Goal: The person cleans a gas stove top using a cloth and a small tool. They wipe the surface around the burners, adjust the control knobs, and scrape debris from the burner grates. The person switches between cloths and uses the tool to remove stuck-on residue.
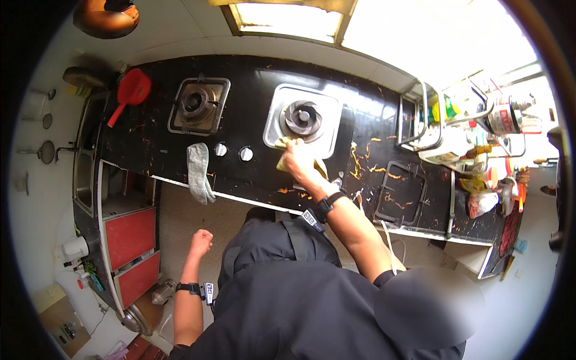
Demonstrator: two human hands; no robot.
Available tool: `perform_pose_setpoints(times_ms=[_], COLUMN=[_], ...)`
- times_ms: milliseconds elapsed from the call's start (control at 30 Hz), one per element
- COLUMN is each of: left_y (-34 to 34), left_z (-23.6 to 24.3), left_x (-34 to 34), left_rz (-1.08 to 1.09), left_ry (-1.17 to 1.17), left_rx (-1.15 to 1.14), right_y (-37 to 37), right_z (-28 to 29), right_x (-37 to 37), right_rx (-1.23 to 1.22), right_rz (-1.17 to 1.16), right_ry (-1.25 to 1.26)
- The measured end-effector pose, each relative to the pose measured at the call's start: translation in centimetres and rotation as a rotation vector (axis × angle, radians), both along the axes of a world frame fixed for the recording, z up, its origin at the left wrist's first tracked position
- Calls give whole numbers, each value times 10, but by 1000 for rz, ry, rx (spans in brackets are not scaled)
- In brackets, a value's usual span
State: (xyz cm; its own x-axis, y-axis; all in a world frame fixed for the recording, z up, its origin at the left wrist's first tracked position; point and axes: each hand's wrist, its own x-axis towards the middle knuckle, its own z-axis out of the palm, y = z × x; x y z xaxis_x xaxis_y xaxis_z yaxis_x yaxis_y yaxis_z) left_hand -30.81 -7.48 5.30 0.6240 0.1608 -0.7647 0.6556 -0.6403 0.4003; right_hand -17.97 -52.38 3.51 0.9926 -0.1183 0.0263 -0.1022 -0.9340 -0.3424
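My right hand [296, 159] is closed on a yellowish cloth [320, 168], pressed to the front edge of the right burner's silvery drip tray [329, 114]. Part of the cloth lies hidden under the palm. The round dark burner head [302, 117] sits just beyond my fingers, with no pan support over it. Low over the floor, in front of the counter, my left hand [202, 241] hangs in a loose fist, with nothing visible in it. Two white control knobs [245, 154] are to the left of my right hand. A grey cloth [197, 171] drapes over the counter's front edge.
The left burner [197, 104] has its square frame around it. A red dipper [132, 88] lies at the far left. A black pan support [401, 193] rests on the counter at right. Beyond it are a metal rack [422, 117] and several bottles and packets. Red drawers [131, 239] stand lower left.
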Motion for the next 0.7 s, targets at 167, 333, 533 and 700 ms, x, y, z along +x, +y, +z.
perform_pose_setpoints(times_ms=[167, 333, 533, 700], left_y=[-4, 4, 25, 50], left_z=[11, 0, -13, -3], left_x=[7, -19, -29, 10], left_rz=[32, 57, 32, 33], left_ry=[-44, 17, 84, 57], left_rx=[-4, 8, 28, 49], right_y=[-67, -75, -7, 44], right_z=[30, 29, 29, 38], right_x=[-33, -45, -18, 24], right_rx=[73, 105, 136, 263], right_rz=[-35, -167, 18, 128], right_ry=[64, 211, 19, -200])
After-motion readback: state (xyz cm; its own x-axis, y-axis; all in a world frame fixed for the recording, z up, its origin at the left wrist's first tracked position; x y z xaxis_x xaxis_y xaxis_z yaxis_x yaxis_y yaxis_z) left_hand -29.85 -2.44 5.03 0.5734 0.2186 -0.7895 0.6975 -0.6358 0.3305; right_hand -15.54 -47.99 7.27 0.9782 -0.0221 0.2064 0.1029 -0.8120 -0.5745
